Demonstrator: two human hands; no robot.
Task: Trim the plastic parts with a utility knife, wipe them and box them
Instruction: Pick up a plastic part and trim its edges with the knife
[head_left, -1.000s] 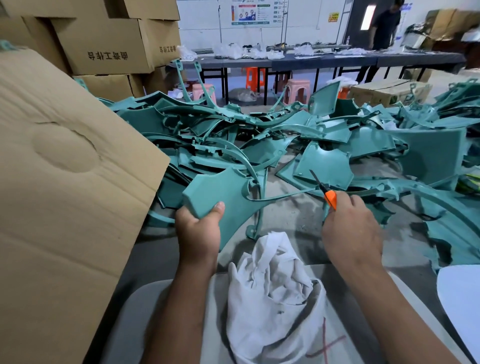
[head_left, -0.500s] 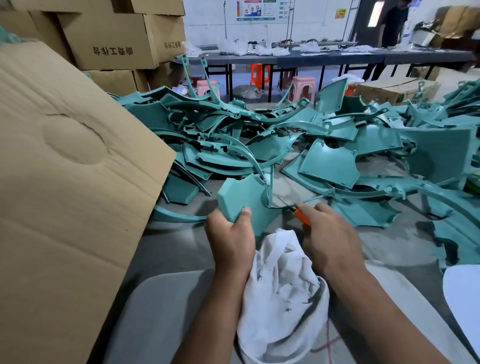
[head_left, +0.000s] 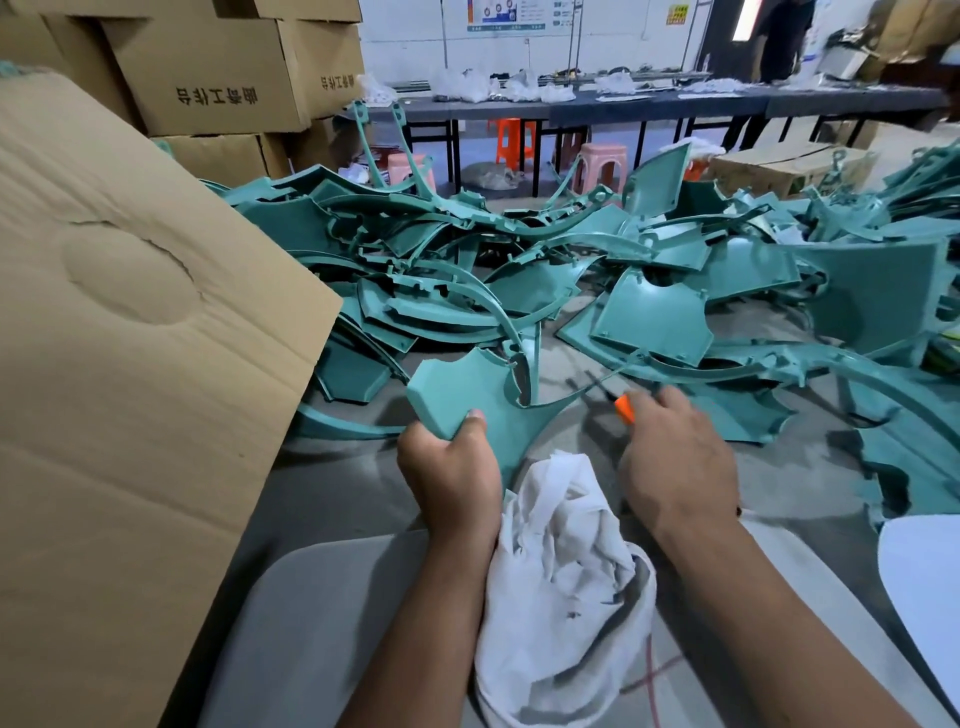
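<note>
Holding the teal plastic part (head_left: 467, 400) up off the grey table (head_left: 332, 499) in my left hand (head_left: 452, 478), thumb pinched over its near corner, fingers curled underneath. Right hand (head_left: 675, 467) is closed round the utility knife (head_left: 625, 408); only the orange end of the handle shows past my knuckles. The blade itself I can't make out against the clutter.

Risks as I judge them:
- The cutting end sits close to the part's thin trailing edge, and my left thumb is on the same piece. A slip along that edge could run toward the thumb.
- I grip one corner only, so the part may twist under blade pressure and gouge.
- The thin curved strip hanging off the part lies near the pile of untrimmed parts (head_left: 519, 270); a snag there would jerk it.
- The white rag (head_left: 561, 561) is bunched between my wrists, touching the left one, and could catch the knife hand.

The cardboard box flap (head_left: 130, 364) stands at my left, ready for boxing.
</note>
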